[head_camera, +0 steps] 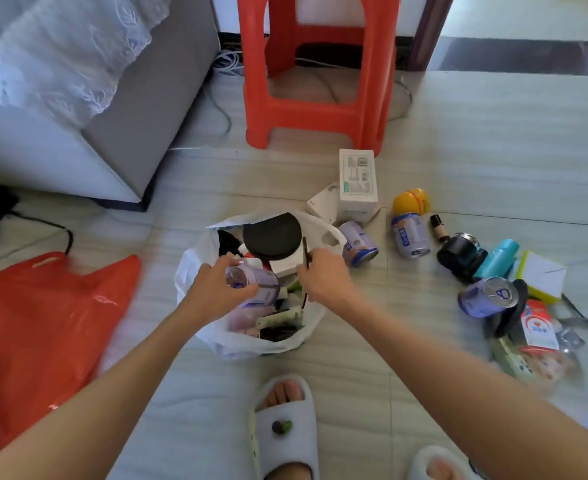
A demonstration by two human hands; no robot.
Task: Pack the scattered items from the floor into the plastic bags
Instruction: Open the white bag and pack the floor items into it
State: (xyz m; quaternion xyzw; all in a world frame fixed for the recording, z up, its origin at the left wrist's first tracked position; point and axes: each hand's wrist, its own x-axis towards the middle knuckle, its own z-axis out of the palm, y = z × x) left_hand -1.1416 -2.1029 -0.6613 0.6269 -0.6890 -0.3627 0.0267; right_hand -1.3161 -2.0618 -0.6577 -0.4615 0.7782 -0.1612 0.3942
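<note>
- I am reading nothing clearly anywhere; the print is blurring out.
- The white box [357, 180] by the red stool [316, 71] is showing small greenish printing, too fine to read.
- The purple cans [409, 235] are carrying white characters, illegible.
- The red-and-white packet [539, 325] is showing a heart-like logo, its wording unreadable.
</note>
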